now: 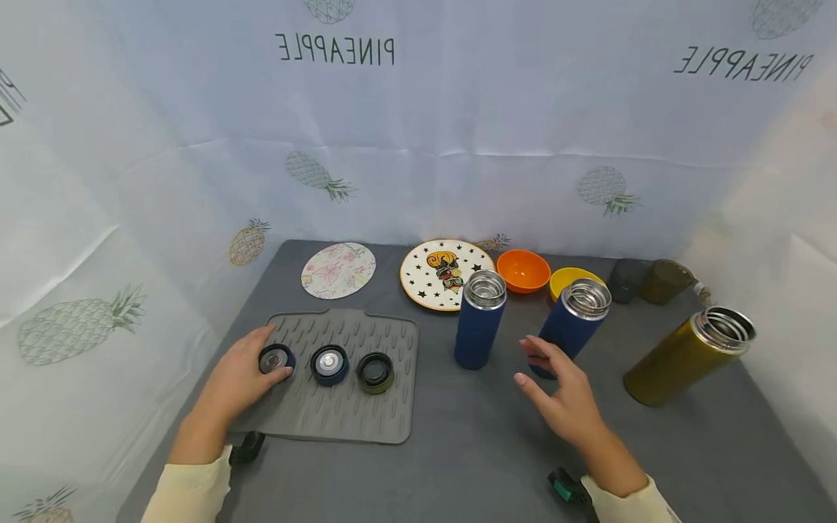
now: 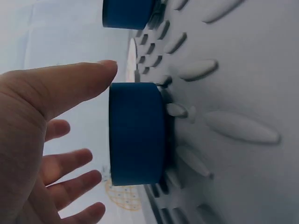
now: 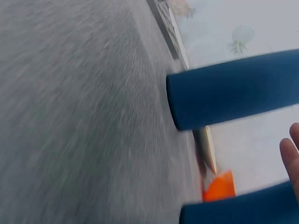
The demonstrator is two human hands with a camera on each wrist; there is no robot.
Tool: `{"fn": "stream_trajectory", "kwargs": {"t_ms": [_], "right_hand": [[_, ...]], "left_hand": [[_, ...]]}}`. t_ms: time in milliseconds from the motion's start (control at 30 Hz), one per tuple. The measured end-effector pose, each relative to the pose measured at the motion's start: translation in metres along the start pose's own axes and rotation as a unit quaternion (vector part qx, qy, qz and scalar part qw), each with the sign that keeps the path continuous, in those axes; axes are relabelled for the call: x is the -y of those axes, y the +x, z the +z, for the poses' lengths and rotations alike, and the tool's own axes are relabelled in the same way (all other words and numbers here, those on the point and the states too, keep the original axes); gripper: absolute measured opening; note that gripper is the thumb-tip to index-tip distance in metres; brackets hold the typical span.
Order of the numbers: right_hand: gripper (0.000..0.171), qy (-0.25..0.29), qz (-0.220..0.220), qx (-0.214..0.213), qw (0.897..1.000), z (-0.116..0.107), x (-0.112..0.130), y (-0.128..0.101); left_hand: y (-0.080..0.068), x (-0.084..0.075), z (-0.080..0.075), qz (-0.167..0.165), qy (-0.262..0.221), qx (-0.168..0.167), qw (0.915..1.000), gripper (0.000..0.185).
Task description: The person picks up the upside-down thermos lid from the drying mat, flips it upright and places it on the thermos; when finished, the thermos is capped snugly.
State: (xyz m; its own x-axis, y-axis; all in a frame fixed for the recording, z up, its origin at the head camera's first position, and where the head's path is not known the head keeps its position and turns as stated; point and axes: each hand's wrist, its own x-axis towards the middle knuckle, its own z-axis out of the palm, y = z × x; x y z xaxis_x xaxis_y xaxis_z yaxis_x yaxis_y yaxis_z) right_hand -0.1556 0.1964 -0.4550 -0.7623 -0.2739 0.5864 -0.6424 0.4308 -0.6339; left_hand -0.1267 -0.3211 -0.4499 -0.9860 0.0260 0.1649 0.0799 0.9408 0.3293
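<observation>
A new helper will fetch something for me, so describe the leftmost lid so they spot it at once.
On the grey table, look left for the ridged mat. Three lids sit in a row across it. You want the blue lid at the left end, the only one with the left hand right beside it.

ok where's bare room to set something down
Free: table between mat and right hand, nearer than the blue bottles; also the mat's near strip, below the lids. Crowded: back right, around bowls and cups.
</observation>
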Motion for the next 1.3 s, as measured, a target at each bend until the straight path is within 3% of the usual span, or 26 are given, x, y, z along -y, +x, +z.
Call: {"fn": "stream_trajectory", "kwargs": {"t_ms": [133, 300, 467, 733, 1067, 1300], "right_hand": [[0.062, 0.029, 0.023, 0.0, 0.999, 0.006, 0.009, 0.012], [0.066, 0.068, 0.082, 0.027, 0.994, 0.019, 0.005, 0.02], [0.077, 0.114, 0.135, 0.065, 0.982, 0.034, -0.01, 0.021], [0.077, 0.197, 0.19, 0.051, 0.96, 0.047, -0.018, 0.029], [0.087, 0.214, 0.258, 0.072, 0.94, 0.056, -0.018, 0.039], [0.099, 0.167, 0.292, 0.084, 0.938, 0.056, -0.022, 0.045]], "left_hand": [[0.004, 0.0, 0.005, 0.007, -0.008, -0.003, 0.9999, 0.087], [-0.003, 0.003, 0.006, 0.001, -0.013, 0.002, 0.9999, 0.093], [-0.009, 0.005, 0.005, -0.016, 0.001, 0.025, 0.9996, 0.096], [-0.003, 0.0, 0.001, -0.012, 0.034, 0.056, 0.9978, 0.09], [0.008, 0.001, -0.002, -0.012, 0.034, 0.079, 0.9962, 0.088], [0.017, -0.005, -0.003, -0.001, 0.025, 0.077, 0.9967, 0.079]]}}
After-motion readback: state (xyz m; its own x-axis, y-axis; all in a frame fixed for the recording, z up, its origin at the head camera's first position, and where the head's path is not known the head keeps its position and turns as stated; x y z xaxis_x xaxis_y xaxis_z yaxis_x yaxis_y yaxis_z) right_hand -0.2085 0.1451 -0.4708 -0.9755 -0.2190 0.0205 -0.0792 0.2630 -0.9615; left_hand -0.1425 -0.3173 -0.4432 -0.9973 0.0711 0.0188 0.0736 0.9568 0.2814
